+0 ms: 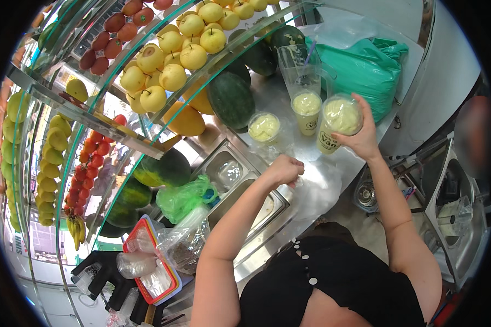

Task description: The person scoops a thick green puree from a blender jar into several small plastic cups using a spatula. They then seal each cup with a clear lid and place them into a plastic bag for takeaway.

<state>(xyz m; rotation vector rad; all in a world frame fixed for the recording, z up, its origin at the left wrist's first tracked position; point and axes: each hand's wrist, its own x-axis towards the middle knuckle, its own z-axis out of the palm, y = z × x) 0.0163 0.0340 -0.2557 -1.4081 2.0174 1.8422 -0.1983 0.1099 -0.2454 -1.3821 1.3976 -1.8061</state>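
Observation:
My right hand grips a clear plastic cup of pale green drink, tilted slightly, with a domed lid and print on its side. To its left stand a second lidded cup and a third cup, both with the same pale green filling. Above the steel counter, my left hand has its fingers closed on what looks like the edge of a thin clear plastic bag. That bag spreads over the counter's front edge; the exact pinch is hidden by the fingers.
Behind the cups are a tall clear container with a purple straw and a green plastic bag. Steel basins lie left, near watermelons and glass fruit shelves. A red basket holds plastic cups.

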